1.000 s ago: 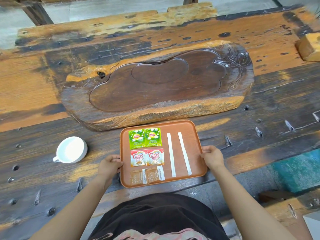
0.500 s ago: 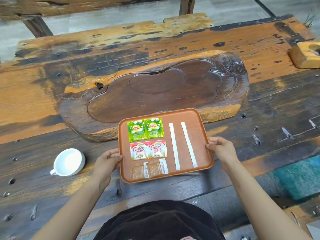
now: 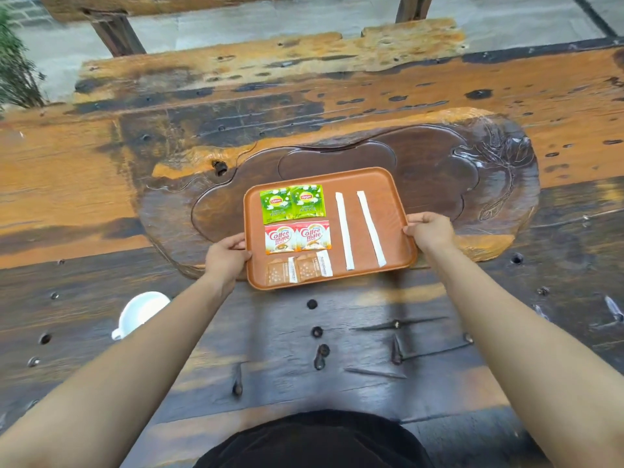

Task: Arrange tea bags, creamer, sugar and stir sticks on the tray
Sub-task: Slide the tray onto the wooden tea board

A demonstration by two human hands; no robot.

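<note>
An orange-brown tray (image 3: 388, 211) is held over the front part of a carved dark wooden slab (image 3: 439, 170). My left hand (image 3: 224, 256) grips its left rim and my right hand (image 3: 430, 231) grips its right rim. On the tray lie two green tea bags (image 3: 292, 203) at the back left, two red-and-white creamer sachets (image 3: 297, 236) below them, and two brown sugar sachets (image 3: 299, 270) at the front left. Two white wrapped stir sticks (image 3: 358, 229) lie lengthwise on the right half.
A white cup (image 3: 140, 312) stands on the table at the left, partly behind my left forearm. The rough wooden table (image 3: 304, 349) has bolts and holes. Table legs and a grey floor show beyond the far edge.
Both hands have carried the tray away from the table's near edge, forward onto the carved slab. The items on it have kept their places.
</note>
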